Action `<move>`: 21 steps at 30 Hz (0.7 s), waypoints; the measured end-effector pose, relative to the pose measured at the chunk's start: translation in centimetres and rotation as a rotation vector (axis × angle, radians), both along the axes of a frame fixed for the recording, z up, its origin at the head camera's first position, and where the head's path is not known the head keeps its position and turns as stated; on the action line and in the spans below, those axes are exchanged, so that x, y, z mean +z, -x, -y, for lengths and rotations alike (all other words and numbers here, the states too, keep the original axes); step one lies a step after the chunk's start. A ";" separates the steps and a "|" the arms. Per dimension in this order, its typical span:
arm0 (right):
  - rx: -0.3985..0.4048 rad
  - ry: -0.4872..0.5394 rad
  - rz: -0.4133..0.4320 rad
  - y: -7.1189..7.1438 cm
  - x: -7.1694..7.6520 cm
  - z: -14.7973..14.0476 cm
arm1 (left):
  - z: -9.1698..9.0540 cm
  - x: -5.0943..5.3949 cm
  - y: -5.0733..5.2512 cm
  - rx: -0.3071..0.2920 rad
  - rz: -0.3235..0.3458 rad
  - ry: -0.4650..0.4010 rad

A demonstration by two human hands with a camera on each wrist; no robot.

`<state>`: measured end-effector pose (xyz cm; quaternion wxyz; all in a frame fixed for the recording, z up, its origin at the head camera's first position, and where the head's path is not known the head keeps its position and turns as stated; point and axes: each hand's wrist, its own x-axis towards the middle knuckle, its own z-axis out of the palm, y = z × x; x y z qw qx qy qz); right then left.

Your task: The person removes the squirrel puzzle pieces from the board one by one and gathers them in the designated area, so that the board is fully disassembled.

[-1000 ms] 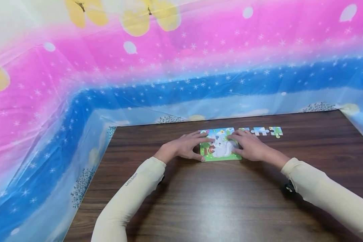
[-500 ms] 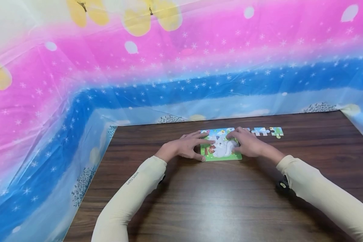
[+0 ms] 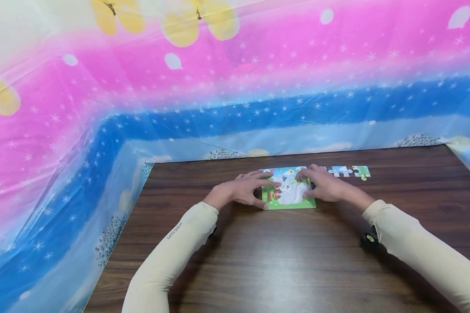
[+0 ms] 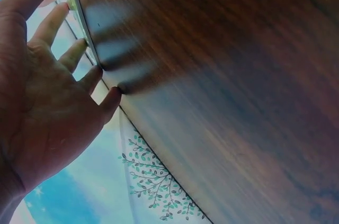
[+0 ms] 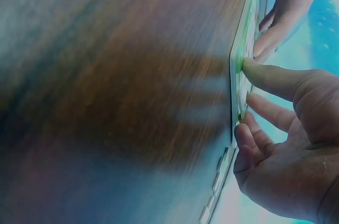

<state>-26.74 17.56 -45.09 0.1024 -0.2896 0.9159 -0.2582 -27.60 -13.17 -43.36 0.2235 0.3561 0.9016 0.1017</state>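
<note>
Finding, on the far part of a dark brown, wood-grain table [image 3: 282,261], a thin, rectangular, brightly coloured picture puzzle [image 3: 290,196] printed with a white, bushy-tailed animal on green grass. Lying flat between both hands and touched by both.

Noted the bare left hand [image 3: 247,190] at the puzzle's left side, palm down, fingers splayed, relaxed and free of any grasp. Saw the thumb set at the near left corner, the forefinger stretched across the picture toward the animal's face, and the remaining fingers fanned toward the far left corner.

Noted the bare right hand [image 3: 329,184] arched over the right side, likewise ungrasping, with thumb and forefinger apart and tips against the printed surface. Confirmed in the right wrist view the other fingers more bent.

Recorded both forearms angled inward, clad to the wrist in cream, close-fitting fabric sleeves [image 3: 423,243], with dark lettering on the left one.

Logged, beside the right hand, a row of small, multicoloured, jigsaw-cut pieces [image 3: 341,171], partly hidden by that hand; cannot tell whether joined. Logged, behind the table, a pink, blue and white snowflake-printed sheet [image 3: 258,87].
</note>
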 end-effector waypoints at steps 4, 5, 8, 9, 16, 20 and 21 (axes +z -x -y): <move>0.010 0.001 0.020 0.4 0.1 -0.1 | -0.2 0.2 0.0 0.006 0.006 0.012; 0.011 -0.003 0.026 0.6 0.2 -0.1 | -0.3 0.3 0.0 0.008 0.007 0.013; 0.016 -0.006 0.061 1.0 0.4 -0.2 | -0.5 0.5 -0.1 0.010 0.003 0.023; 0.020 -0.008 0.073 1.1 0.4 -0.3 | -0.5 0.5 -0.1 0.008 0.002 0.026; 0.055 0.006 0.124 2.1 0.7 -0.6 | -0.6 0.7 -0.3 -0.001 -0.015 0.032; 0.066 0.022 0.127 2.5 0.5 -0.8 | -0.6 0.6 -0.3 0.007 -0.025 0.034; 0.068 0.024 0.130 2.5 0.4 -0.8 | -0.6 0.6 -0.4 0.007 -0.023 0.034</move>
